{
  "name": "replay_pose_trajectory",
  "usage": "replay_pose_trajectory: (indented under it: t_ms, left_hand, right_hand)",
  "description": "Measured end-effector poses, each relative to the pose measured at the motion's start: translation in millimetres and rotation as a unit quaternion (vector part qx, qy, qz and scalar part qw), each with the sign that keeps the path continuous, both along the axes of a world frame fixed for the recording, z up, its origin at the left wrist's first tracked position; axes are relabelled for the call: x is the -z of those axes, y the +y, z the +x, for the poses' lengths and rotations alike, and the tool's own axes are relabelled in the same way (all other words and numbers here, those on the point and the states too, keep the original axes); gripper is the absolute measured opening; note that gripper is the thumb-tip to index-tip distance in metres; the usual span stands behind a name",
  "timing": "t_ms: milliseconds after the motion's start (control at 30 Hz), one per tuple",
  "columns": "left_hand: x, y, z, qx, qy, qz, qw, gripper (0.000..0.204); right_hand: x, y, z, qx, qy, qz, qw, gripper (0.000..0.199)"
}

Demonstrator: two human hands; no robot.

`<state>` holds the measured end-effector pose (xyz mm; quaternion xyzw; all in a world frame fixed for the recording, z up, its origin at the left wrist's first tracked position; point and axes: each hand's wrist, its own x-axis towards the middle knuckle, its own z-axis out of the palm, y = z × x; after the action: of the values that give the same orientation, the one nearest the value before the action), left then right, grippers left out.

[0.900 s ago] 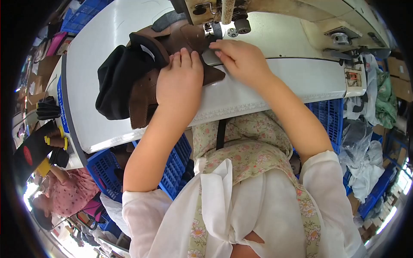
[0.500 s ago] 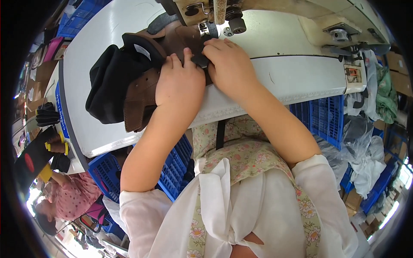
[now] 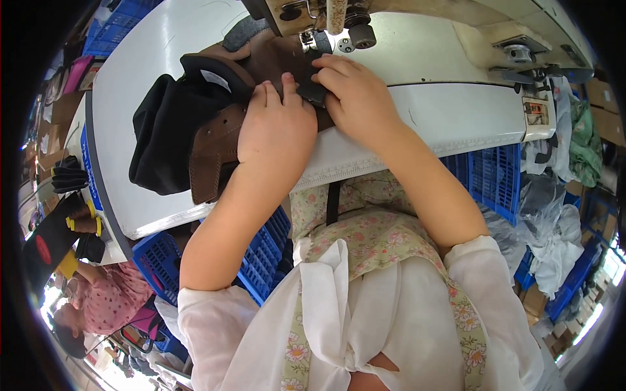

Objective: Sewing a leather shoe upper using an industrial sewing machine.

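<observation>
A brown leather shoe upper (image 3: 218,133) with a bulky black fabric lining (image 3: 173,124) lies across the machine bed. Its far end reaches under the presser foot (image 3: 308,43) of a sewing machine (image 3: 280,14). My left hand (image 3: 277,127) rests flat on the leather, fingers stretched toward the machine. Just right of it, my right hand (image 3: 358,98) has its fingers curled at a dark edge of the upper, close to the presser foot. The right thumb is mostly hidden, as is the underside of the piece.
The white table (image 3: 365,156) has a ruler strip along its near edge. Blue crates (image 3: 489,179) stand below it, beside clear plastic bags (image 3: 551,228). At the left, a person in a pink top (image 3: 114,296) sits near another table holding dark shoe pieces (image 3: 68,176).
Both hands have shifted slightly right and toward me. The right fingers have curled more, and the upper has turned a little beneath them.
</observation>
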<state>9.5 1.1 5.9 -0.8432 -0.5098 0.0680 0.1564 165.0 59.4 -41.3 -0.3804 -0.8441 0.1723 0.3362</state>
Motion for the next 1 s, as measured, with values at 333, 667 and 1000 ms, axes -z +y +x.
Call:
replay_pose_trajectory:
  t_ms: [333, 667, 1000]
  left_hand:
    - [-2, 1, 1, 0.003, 0.001, 0.006, 1.0, 0.025]
    - [1, 2, 4, -0.008, -0.002, 0.019, 1.0, 0.025]
    - [-1, 3, 12, -0.034, -0.003, 0.027, 0.999, 0.019]
  right_hand:
    - [-3, 1, -1, -0.006, 0.015, 0.032, 0.999, 0.02]
    - [-2, 4, 0, -0.014, 0.022, 0.036, 0.999, 0.02]
    - [-4, 11, 5, -0.024, -0.023, 0.069, 0.997, 0.022]
